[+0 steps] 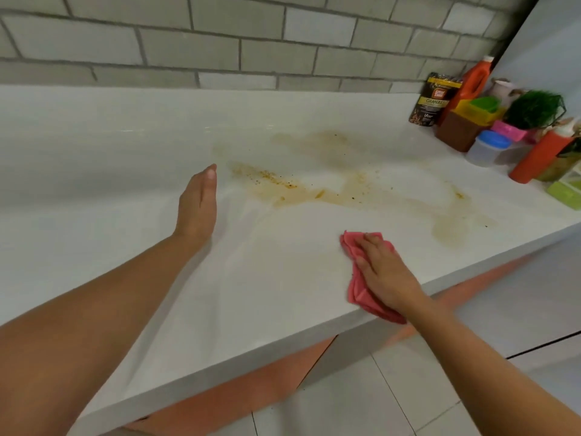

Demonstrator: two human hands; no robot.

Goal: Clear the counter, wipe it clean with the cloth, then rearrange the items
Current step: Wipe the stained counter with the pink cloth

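The pink cloth (356,292) lies bunched on the white counter (125,152) at its front edge, with one end hanging slightly over the lip. The right hand (385,272) presses it down, its fingers (366,247) laid flat and spread rather than curled round it. Because the cloth is only pressed and sits so close to the edge, a pull toward the body could drag it off onto the floor. A bunched wad also touches little of the surface and is likely to smear rather than lift. It looks soft and thin, folded into loose ridges, and shows no visible soiling on the parts the hand leaves uncovered. Beyond it spreads the brownish stain (298,190), streaky and speckled with dark crumbs, reaching far to the right. A wide sweep could push that mess, or the hand itself, into the items crowded at the far right end. The tall red bottle (537,158) and the blue-lidded tub (489,147) stand nearest the stain, and the bottle looks easy to tip. The left hand (198,206) is well apart to the left, its fingers straight and together, holding nothing. Whether it rests on the counter or is just above it is not clear.
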